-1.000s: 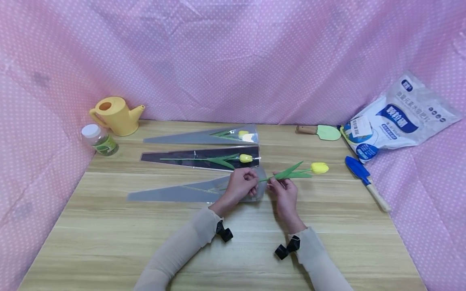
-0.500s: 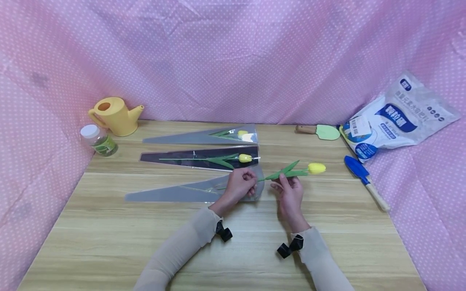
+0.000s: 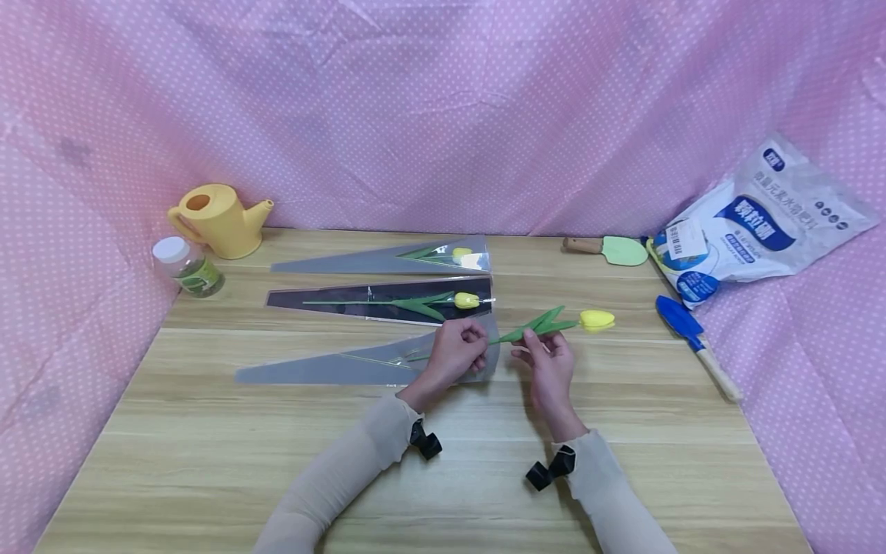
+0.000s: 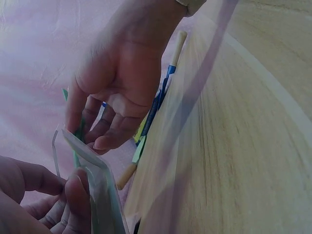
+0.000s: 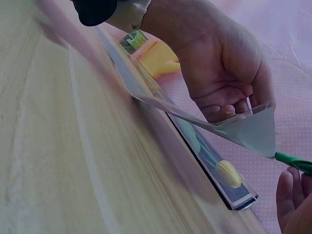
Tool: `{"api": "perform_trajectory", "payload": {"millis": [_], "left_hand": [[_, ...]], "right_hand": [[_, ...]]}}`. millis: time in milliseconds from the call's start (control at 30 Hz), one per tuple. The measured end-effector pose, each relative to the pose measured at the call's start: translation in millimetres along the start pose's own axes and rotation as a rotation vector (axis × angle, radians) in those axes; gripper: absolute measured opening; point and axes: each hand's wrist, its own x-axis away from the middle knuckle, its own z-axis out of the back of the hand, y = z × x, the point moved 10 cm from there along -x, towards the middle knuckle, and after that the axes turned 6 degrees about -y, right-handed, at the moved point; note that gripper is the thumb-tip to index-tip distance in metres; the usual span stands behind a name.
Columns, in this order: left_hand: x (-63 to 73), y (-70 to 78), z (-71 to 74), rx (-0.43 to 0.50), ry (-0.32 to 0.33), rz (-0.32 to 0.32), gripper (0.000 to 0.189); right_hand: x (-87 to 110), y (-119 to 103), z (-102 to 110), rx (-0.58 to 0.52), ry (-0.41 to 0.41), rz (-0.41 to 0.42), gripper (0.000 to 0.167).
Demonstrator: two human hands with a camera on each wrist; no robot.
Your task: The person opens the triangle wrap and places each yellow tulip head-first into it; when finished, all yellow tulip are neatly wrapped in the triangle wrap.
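My right hand (image 3: 551, 371) pinches a yellow tulip (image 3: 597, 320) by its green leaves (image 3: 536, 326), the bloom pointing right. The tulip's stem runs left into the wide mouth of a grey translucent flower sleeve (image 3: 325, 369). My left hand (image 3: 457, 354) pinches the edge of that sleeve near its mouth; the left wrist view shows thumb and finger on the film (image 4: 57, 156). In the right wrist view the sleeve's mouth (image 5: 256, 131) stands open around the green stem. Behind lies a black sleeve (image 3: 332, 298) with a yellow tulip (image 3: 467, 301), and farther back a grey sleeve (image 3: 332, 263) with another.
A yellow watering can (image 3: 224, 223) and a white-capped jar (image 3: 190, 267) stand at the back left. To the right are a green hand shovel (image 3: 623, 251), a blue trowel (image 3: 681, 322) and a white bag (image 3: 754, 223). A pink dotted curtain (image 3: 443, 115) surrounds the wooden table (image 3: 415, 492).
My right hand has shifted its hold from the stem to the leaves. The tulip has slid left, farther into the sleeve. My left hand stays at the sleeve's mouth.
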Motion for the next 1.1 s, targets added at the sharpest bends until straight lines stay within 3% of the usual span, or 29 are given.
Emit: {"api": "perform_trajectory", "payload": {"millis": [533, 1100], "left_hand": [[2.1, 3.8, 2.0, 0.005, 0.014, -0.006, 0.007], [1.8, 8.2, 5.6, 0.010, 0.024, -0.022, 0.007]], "right_hand": [[-11.2, -35.7, 13.2, -0.074, 0.081, 0.167, 0.006], [-4.8, -17.8, -8.2, -0.014, -0.010, 0.132, 0.010]]}}
